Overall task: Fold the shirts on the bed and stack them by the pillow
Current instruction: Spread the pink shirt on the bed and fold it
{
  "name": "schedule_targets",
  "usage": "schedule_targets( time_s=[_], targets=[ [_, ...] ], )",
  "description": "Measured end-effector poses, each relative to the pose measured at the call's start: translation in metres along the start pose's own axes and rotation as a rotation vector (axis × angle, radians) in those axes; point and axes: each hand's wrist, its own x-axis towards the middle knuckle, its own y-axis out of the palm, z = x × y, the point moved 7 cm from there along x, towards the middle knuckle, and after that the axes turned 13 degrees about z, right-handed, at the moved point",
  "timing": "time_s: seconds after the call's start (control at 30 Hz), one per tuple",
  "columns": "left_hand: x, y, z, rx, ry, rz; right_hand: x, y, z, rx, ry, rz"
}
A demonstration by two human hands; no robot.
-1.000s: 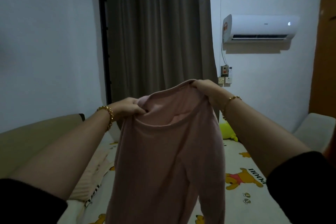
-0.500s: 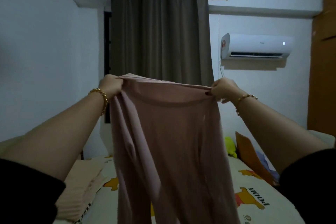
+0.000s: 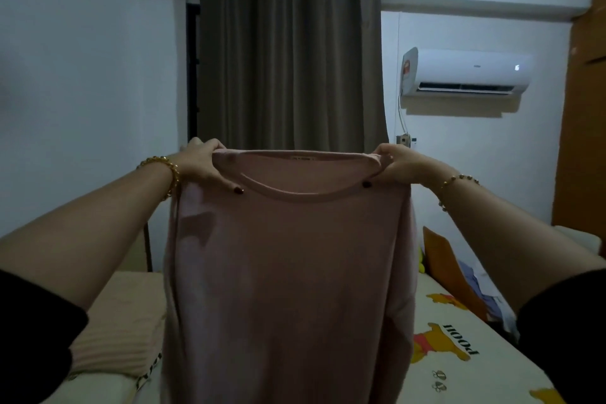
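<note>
The soft pink knit shirt [image 3: 288,272] now hangs flat, neckline facing me; my left hand [image 3: 200,161] at 9 o'clock and right hand [image 3: 398,164] at 3 o'clock pinch its shoulders, ready for laying down.

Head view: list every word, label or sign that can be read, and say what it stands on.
"POOH", seen upside down: printed on the bedsheet.
Neck tag inside the pink shirt: too small to read.
Brand mark on the air conditioner: too small to read.
Dark lettering on the pillow edge: mostly hidden, unreadable.
</note>
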Motion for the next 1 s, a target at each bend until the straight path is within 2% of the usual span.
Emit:
schedule_targets(
  time_s=[0.07, 0.17, 0.23, 0.3, 0.37, 0.5, 0.57, 0.67, 0.77, 0.9, 1.0],
  targets=[
    [-0.002, -0.005, -0.001, 0.187, 0.013, -0.153, -0.001, -0.011, 0.006, -0.145, -0.031, -0.226],
    [-0.013, -0.02, -0.009, 0.228, 0.062, -0.45, -0.017, -0.025, 0.022, -0.159, -0.108, -0.611],
    [-0.018, -0.027, -0.009, 0.207, 0.059, -0.537, -0.022, -0.028, 0.023, -0.17, -0.016, -0.686],
    [-0.019, -0.028, -0.003, 0.159, 0.024, -0.518, -0.017, -0.021, 0.013, -0.104, 0.154, -0.562],
    [-0.017, -0.023, 0.002, 0.121, -0.021, -0.449, -0.013, -0.004, 0.003, 0.047, 0.26, -0.334],
    [-0.011, 0.0, 0.011, 0.012, -0.084, -0.262, -0.019, 0.041, 0.006, 0.389, 0.284, 0.134],
    [-0.009, 0.014, 0.016, -0.035, -0.135, -0.161, -0.021, 0.056, 0.01, 0.537, 0.277, 0.262],
    [-0.007, 0.036, 0.004, -0.267, -0.102, -0.041, -0.009, 0.069, 0.021, 0.842, 0.182, 0.29],
    [-0.013, 0.058, -0.021, -0.684, -0.016, 0.158, 0.003, 0.075, 0.045, 1.069, 0.03, 0.315],
    [-0.017, 0.09, -0.053, -0.695, 0.108, 0.549, 0.012, 0.078, 0.077, 1.194, -0.179, 0.298],
    [-0.018, 0.104, -0.071, -0.709, 0.123, 0.572, 0.012, 0.081, 0.101, 1.243, -0.352, 0.345]
  ],
)
